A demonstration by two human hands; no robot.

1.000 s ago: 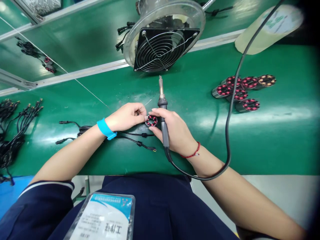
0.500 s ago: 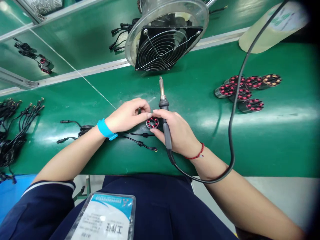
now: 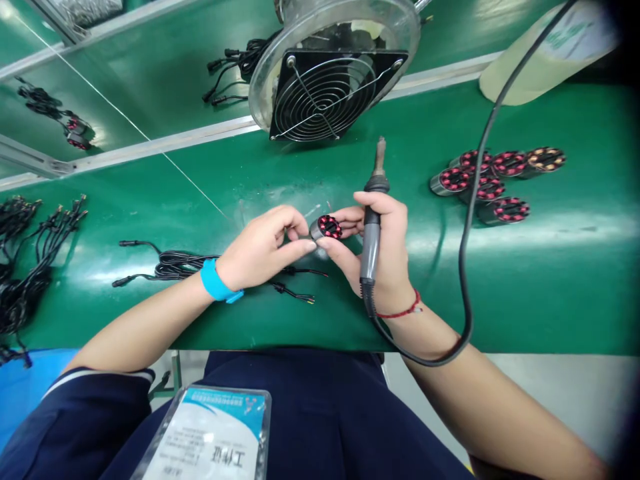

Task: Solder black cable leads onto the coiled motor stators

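Note:
My right hand [image 3: 387, 243] holds a soldering iron [image 3: 371, 250] with a grey handle, its tip pointing away from me. The thumb and fingers of that hand also grip a small metal cylinder [image 3: 317, 229] with a ring of red parts on its black face. My left hand [image 3: 265, 247] is closed at the cylinder's left end, thumb and curled fingers close against it; its fingertips are partly hidden. Below the hands lie the loose ends of a black cable [image 3: 180, 265], whose coil rests left of my left forearm.
A fan with a wire guard [image 3: 323, 100] stands behind the iron. Several similar cylinders [image 3: 505, 210] are grouped at the right, and black cables [image 3: 30, 267] are piled at the left. The iron's cord [image 3: 463, 267] loops over my right forearm. A pale yellow roll [image 3: 520, 73] lies at the back right.
My right hand and the soldering iron have moved right. The cylinder has shifted slightly right and up and tilted, so its metal side shows. My left hand has followed slightly.

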